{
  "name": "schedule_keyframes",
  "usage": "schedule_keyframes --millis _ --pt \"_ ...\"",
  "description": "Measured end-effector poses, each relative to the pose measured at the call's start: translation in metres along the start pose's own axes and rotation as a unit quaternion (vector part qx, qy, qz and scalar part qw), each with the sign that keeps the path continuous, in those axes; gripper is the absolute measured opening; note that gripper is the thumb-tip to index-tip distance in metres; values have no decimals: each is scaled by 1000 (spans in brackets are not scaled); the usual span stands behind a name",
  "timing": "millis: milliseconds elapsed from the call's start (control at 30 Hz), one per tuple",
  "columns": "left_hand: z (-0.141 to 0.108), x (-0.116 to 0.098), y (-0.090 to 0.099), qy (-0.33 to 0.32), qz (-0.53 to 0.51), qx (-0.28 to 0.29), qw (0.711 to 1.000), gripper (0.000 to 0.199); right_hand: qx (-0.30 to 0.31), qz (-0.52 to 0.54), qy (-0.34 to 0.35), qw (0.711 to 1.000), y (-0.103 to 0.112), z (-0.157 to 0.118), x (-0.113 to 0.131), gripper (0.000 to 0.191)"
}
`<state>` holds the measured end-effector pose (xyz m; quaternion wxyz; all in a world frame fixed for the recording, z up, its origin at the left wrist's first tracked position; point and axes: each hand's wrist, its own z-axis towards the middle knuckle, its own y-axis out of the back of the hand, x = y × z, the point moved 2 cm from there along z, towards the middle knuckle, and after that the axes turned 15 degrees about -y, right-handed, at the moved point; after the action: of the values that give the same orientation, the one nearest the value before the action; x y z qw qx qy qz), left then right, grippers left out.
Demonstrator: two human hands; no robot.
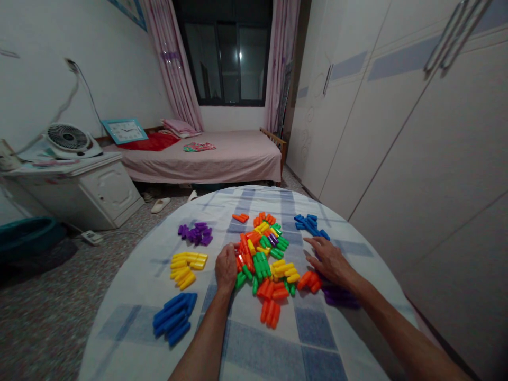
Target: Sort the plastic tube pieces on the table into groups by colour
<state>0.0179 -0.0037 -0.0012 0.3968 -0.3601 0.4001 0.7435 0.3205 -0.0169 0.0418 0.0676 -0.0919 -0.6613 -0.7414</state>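
Many small plastic pieces lie on a cloth-covered round table (273, 346). My left hand (226, 267) rests at the left edge of the mixed central pile, fingers curled against orange pieces (246, 253); what it grips, if anything, is hidden. My right hand (326, 259) is spread, palm down, over the table's right side, just below blue pieces (311, 225). Beneath its wrist are purple pieces (340, 297), with orange pieces (310, 281) to their left. Green pieces (262, 266) and yellow pieces (284, 270) sit in the central pile.
Purple (196, 233), yellow (186, 268) and blue pieces (173, 317) form groups on the table's left. Beyond the table stands a bed (234, 153). A white wardrobe (397, 137) lines the right, and a cabinet (107, 193) with a fan (69, 138) stands left.
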Motion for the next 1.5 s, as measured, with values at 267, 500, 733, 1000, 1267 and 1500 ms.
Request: schedule_keyframes --millis 267,500,733,1000,1267,1500 --pt "0 2 -1 16 -22 -1 1000 46 27 62 125 990 -4 22 100 45" --pt "0 1 -1 11 -8 -11 1000 47 23 4 21 1000 -24 37 107 23" --pt "0 -1 0 19 1 -8 1000 47 -72 90 -24 993 5 15 69 28" --pt "0 1 0 23 10 -6 1000 47 -121 70 -150 979 8 -19 -48 33" --pt "1 2 0 12 6 -6 1000 46 -121 98 -137 978 -9 -34 -58 38" --pt "1 2 0 14 12 -3 1000 45 -66 38 -23 997 -13 -30 -27 37"
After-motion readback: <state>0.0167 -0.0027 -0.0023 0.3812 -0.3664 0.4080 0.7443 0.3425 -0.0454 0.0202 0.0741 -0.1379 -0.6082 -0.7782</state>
